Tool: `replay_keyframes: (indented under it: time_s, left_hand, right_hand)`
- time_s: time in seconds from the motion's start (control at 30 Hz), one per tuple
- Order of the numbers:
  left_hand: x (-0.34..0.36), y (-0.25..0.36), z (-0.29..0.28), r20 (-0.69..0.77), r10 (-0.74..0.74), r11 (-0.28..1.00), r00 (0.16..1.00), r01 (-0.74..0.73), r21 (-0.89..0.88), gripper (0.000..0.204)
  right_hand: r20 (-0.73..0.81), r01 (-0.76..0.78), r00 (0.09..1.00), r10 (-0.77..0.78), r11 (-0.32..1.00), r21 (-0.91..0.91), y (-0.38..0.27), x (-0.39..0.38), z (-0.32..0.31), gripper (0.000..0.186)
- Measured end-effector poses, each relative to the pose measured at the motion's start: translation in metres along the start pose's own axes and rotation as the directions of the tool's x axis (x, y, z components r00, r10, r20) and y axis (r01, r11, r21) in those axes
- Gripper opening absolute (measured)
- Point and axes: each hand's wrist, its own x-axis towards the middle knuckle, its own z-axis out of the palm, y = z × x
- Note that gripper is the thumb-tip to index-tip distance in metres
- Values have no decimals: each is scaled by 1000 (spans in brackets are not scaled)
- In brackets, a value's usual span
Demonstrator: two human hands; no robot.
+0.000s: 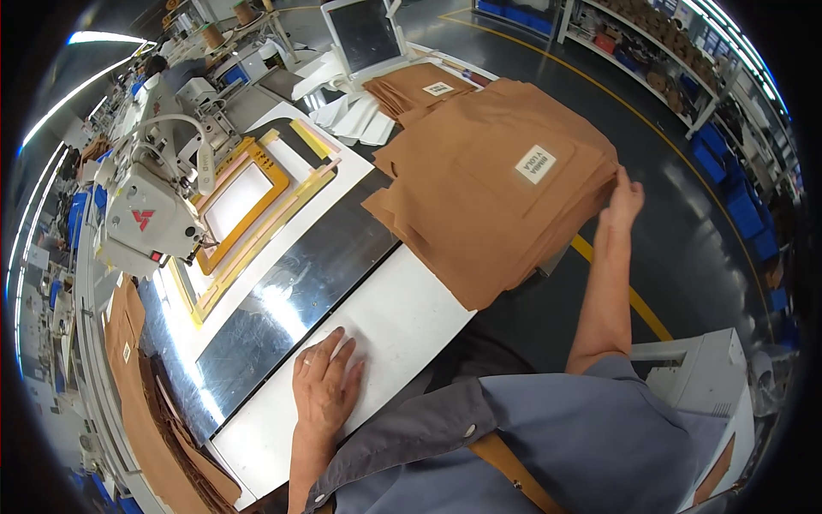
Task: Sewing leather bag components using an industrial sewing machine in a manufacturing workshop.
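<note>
Counter (402, 313): brown fabric stack (454, 184) is borne at far right end | step: edge apparently being handled, clean fingertip pinch seemingly called for | right hand (625, 204) set at stack's right edge, grip cannot be told | left hand (326, 381) laid open, empty, on counter, apart from stack

The white-and-metal worktable (411, 291) bears a sewing machine (150, 214), white sheets (364, 122) and, at right, 2 brown fabric piles (454, 180).

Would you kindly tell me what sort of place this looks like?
Most likely a sewing workshop: a sewing machine stands on the left, the right hand touches a pile of brown fabric pieces, and blue bins line the aisle.
</note>
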Motion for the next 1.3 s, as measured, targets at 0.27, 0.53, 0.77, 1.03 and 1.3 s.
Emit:
replay_keyframes:
  time_s: [0.27,0.53,0.77,1.03,1.3]
  left_hand:
    - [-22,-47,-9,-192,-234,971,953,238,-1,33]
    - [-10,-57,-1,-198,-191,981,961,190,-27,26]
    - [-10,-57,0,-180,-205,979,962,203,-30,26]
    - [-10,-57,-3,-189,-211,976,959,217,12,24]
    - [-7,-59,0,-199,-226,974,954,219,-56,25]
  right_hand:
    - [711,583,637,-299,790,-189,-78,-75,145,26]
    - [997,756,52,-53,654,-5,-9,-173,298,17]
    - [960,873,-192,-204,411,261,52,-205,368,15]
    - [956,957,-289,41,-6,290,35,-226,387,9]
    - [998,852,-36,42,523,8,37,-198,381,18]
